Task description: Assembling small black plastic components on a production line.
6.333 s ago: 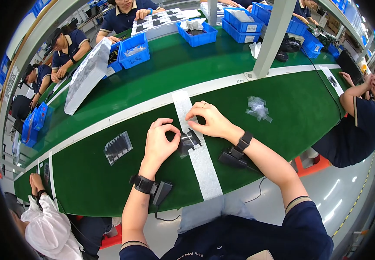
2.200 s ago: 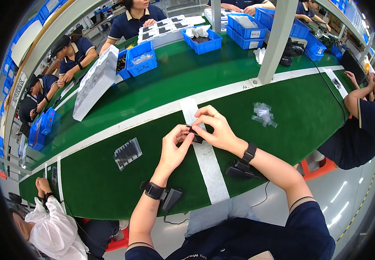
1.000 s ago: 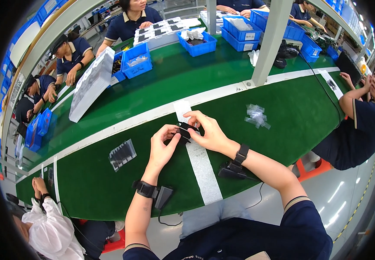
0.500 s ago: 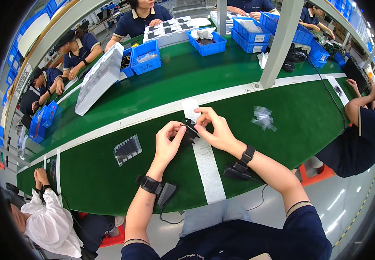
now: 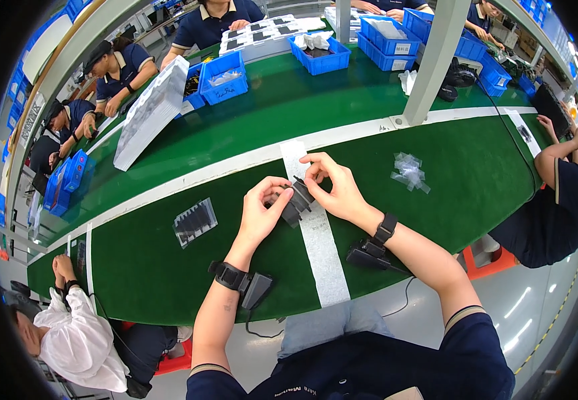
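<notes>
Over the white strip [image 5: 322,267] of the green table, both my hands are on a small black part [image 5: 294,208] with narrow tabs along its edge. My left hand [image 5: 261,208] grips its left side between thumb and fingers. On the upper right edge, my right hand [image 5: 343,193] pinches with thumb and forefinger. Whether a thin film lies under that pinch cannot be made out. Left of my hands lies a clear sheet with dark strips [image 5: 195,222]. Off to the right is a loose pile of clear film pieces [image 5: 409,172].
Black devices [image 5: 257,291] with cables hang at my wrists. A grey post [image 5: 435,67] rises beyond the pile. Blue bins [image 5: 224,75] and a tilted stack of white trays [image 5: 150,113] stand at the back. Co-workers sit around, one in a white top [image 5: 79,340] at left.
The black part has turned and tilted so that more of its face shows below my fingers. My right hand has shifted slightly up and right, its fingers curled closer together.
</notes>
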`<state>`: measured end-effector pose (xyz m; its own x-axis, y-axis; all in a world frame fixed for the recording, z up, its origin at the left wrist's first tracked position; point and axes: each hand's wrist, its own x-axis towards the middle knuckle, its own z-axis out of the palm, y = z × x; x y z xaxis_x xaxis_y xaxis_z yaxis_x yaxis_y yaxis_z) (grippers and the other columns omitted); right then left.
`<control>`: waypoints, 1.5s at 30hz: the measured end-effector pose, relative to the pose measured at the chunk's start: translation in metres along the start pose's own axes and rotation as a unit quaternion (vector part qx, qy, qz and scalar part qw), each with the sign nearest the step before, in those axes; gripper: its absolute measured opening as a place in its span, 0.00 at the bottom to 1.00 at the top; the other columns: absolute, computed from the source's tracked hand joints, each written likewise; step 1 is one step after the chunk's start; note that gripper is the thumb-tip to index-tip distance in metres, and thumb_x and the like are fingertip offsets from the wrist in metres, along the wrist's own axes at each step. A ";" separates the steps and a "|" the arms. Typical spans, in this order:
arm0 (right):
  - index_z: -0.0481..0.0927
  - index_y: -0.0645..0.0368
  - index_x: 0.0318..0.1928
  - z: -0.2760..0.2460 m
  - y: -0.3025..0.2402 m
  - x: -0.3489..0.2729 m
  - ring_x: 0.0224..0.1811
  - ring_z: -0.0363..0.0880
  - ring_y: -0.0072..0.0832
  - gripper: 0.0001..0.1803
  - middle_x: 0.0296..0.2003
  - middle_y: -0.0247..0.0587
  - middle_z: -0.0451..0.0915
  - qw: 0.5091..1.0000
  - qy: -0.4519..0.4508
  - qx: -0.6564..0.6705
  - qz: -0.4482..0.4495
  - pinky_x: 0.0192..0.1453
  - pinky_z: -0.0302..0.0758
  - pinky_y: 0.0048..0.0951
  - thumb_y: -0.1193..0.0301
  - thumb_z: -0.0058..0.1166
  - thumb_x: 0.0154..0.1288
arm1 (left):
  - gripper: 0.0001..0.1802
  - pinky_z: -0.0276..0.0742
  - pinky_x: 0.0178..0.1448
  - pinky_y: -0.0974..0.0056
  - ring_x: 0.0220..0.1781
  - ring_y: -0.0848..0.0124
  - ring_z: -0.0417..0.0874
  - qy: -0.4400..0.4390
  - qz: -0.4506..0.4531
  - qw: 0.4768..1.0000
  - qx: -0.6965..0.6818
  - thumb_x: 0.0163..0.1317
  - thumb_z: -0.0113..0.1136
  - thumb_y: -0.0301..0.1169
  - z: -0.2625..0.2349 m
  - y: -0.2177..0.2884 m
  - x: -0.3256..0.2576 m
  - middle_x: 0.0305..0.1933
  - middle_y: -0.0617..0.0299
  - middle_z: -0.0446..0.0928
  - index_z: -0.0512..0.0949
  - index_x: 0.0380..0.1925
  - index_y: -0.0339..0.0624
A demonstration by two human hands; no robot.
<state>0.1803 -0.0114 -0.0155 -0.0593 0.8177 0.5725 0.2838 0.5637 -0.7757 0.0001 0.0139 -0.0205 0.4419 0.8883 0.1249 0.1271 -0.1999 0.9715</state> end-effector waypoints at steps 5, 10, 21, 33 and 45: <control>0.70 0.58 0.48 -0.002 0.002 -0.002 0.27 0.75 0.24 0.20 0.25 0.34 0.75 1.000 -0.004 0.007 0.020 0.32 0.71 0.25 0.80 0.50 0.52 | 0.08 0.70 0.39 0.76 0.34 0.82 0.75 0.013 0.019 1.000 0.008 0.58 0.57 0.25 0.002 -0.004 0.003 0.31 0.66 0.77 0.74 0.38 0.35; 0.69 0.57 0.49 -0.001 0.002 0.000 0.28 0.75 0.23 0.20 0.25 0.33 0.75 1.000 -0.011 -0.014 0.015 0.31 0.70 0.23 0.80 0.50 0.53 | 0.07 0.69 0.39 0.75 0.34 0.82 0.75 0.019 0.034 0.999 0.013 0.58 0.57 0.25 0.002 0.002 0.000 0.31 0.66 0.77 0.74 0.37 0.35; 0.70 0.58 0.48 0.000 0.004 -0.001 0.27 0.75 0.22 0.19 0.25 0.33 0.76 0.999 -0.002 0.020 0.031 0.30 0.69 0.23 0.80 0.50 0.53 | 0.06 0.70 0.40 0.75 0.34 0.82 0.75 0.024 0.030 0.999 -0.004 0.58 0.57 0.25 0.003 0.007 -0.002 0.32 0.67 0.76 0.74 0.34 0.35; 0.70 0.61 0.48 -0.001 0.003 -0.002 0.31 0.73 0.18 0.17 0.28 0.34 0.74 0.997 -0.026 0.036 0.069 0.35 0.72 0.21 0.82 0.49 0.57 | 0.05 0.70 0.35 0.77 0.30 0.83 0.75 0.036 0.042 0.998 -0.014 0.57 0.58 0.24 0.005 0.005 -0.002 0.29 0.66 0.77 0.75 0.32 0.35; 0.69 0.61 0.49 -0.001 0.002 -0.003 0.32 0.73 0.20 0.15 0.29 0.35 0.73 0.995 -0.032 0.034 0.082 0.37 0.73 0.23 0.81 0.46 0.60 | 0.05 0.70 0.41 0.76 0.34 0.82 0.75 0.016 0.030 0.999 0.022 0.59 0.56 0.24 0.004 0.006 -0.002 0.32 0.66 0.76 0.74 0.34 0.34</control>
<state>0.1819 -0.0125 -0.0185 -0.0792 0.9043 0.4194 0.2291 0.4260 -0.8752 0.0035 0.0097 -0.0159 0.4221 0.8866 0.1891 0.1400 -0.2698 0.9527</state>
